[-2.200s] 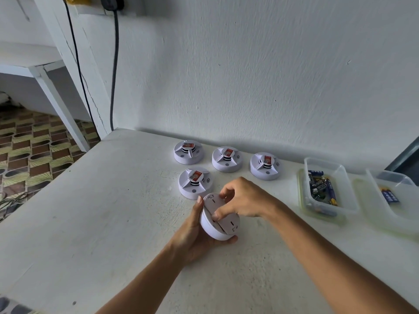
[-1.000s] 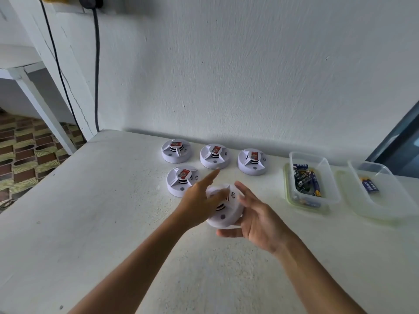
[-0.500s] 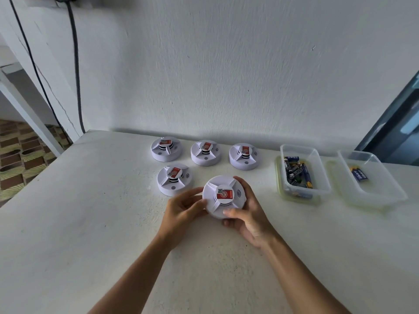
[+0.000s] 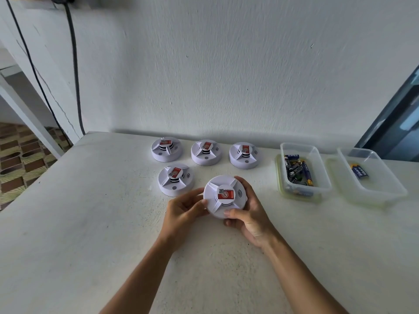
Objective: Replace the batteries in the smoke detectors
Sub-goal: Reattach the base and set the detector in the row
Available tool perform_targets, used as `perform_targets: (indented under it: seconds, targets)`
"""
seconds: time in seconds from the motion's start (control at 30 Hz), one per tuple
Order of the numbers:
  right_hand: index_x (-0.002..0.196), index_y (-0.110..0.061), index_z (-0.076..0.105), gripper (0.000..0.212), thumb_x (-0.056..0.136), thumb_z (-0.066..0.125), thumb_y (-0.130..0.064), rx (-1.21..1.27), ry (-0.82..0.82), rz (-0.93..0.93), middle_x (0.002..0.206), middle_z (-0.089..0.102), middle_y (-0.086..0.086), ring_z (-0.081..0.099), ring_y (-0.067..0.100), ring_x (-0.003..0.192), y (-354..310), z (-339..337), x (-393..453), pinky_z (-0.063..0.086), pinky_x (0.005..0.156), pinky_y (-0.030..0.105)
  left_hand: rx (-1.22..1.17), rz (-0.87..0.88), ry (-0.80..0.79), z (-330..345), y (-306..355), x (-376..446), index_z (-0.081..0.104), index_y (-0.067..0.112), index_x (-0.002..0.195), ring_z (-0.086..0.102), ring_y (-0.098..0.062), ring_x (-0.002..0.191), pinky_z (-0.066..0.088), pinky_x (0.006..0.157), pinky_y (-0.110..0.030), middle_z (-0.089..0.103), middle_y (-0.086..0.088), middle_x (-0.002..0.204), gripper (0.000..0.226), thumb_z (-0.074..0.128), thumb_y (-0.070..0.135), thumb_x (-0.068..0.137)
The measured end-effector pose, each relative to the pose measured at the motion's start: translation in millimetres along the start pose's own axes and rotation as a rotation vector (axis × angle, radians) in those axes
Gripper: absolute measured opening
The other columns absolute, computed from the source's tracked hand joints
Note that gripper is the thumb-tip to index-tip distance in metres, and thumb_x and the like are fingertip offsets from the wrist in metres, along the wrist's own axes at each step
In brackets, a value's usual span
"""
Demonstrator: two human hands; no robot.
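Note:
A white round smoke detector (image 4: 223,196) with a red sticker faces up between both hands, low over the white table (image 4: 90,223). My left hand (image 4: 181,208) grips its left edge with the fingertips. My right hand (image 4: 249,214) cups its right side, thumb on the front rim. Another detector (image 4: 175,179) lies just to its left. Three more stand in a row by the wall: a left detector (image 4: 166,148), a middle detector (image 4: 206,152) and a right detector (image 4: 244,154). All show their red stickers.
A clear tub (image 4: 303,171) holding several batteries sits right of the detectors. A second clear tub (image 4: 371,175) further right holds a blue battery pack (image 4: 359,171). Black cables (image 4: 74,64) hang down the wall at left. The table's left edge drops to a patterned floor (image 4: 20,159).
The detector was underside up in my hands 2.2 s ago; it has since been turned sticker side up and lowered toward the table. The view has shifted right.

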State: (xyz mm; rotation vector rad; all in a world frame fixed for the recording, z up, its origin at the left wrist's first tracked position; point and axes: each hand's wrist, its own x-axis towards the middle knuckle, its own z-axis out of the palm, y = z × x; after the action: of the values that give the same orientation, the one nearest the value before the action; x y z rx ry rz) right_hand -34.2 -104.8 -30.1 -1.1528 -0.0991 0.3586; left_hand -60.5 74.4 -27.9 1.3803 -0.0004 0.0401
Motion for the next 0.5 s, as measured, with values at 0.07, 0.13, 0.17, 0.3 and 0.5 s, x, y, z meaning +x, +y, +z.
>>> perform_targets:
  seconds: [0.07,0.13,0.17,0.3,0.5]
  targets:
    - [0.128,-0.03,0.051,0.08,0.059,0.066,0.009,-0.004,0.001,-0.008,0.105,0.065,0.005,0.062,0.021,0.079,0.2,-0.9,0.3,0.048,0.048,0.029,0.0,0.005,-0.005,0.4,-0.6,0.3,0.067,0.007,0.113,0.072,-0.02,0.093,0.059,0.078,-0.029,0.076,-0.008,0.103,0.025,0.059,-0.001,0.09]
    - [0.127,-0.031,0.052,0.08,0.059,0.066,0.009,-0.002,-0.002,-0.013,0.106,0.064,0.006,0.062,0.022,0.08,0.8,-0.8,0.7,0.048,0.048,0.029,-0.004,0.01,-0.007,0.3,-0.3,0.7,0.067,0.008,0.112,0.072,-0.02,0.093,0.059,0.078,-0.029,0.076,-0.008,0.103,0.025,0.06,0.001,0.089]
    - [0.126,-0.031,0.053,0.079,0.059,0.066,0.009,0.0,-0.001,-0.013,0.106,0.064,0.006,0.062,0.022,0.081,0.9,-0.7,0.9,0.048,0.048,0.029,-0.008,0.015,-0.009,0.4,-0.1,0.9,0.068,0.008,0.113,0.072,-0.02,0.094,0.059,0.079,-0.03,0.076,-0.008,0.104,0.026,0.061,0.004,0.088]
    - [0.128,-0.03,0.051,0.08,0.059,0.066,0.009,-0.009,0.001,-0.016,0.106,0.064,0.006,0.062,0.022,0.081,1.5,-0.6,1.3,0.048,0.048,0.029,-0.023,0.016,-0.015,-0.8,-0.3,0.4,0.068,0.01,0.112,0.072,-0.022,0.096,0.059,0.08,-0.031,0.076,-0.009,0.105,0.027,0.066,0.011,0.085]
    - [0.13,-0.028,0.049,0.081,0.06,0.065,0.009,0.007,0.004,-0.011,0.104,0.064,0.005,0.063,0.02,0.079,3.4,0.9,1.8,0.047,0.047,0.029,-0.005,0.011,-0.01,-4.6,-3.3,0.8,0.067,0.006,0.117,0.071,-0.029,0.1,0.058,0.086,-0.039,0.074,-0.013,0.108,0.03,0.065,0.011,0.088]
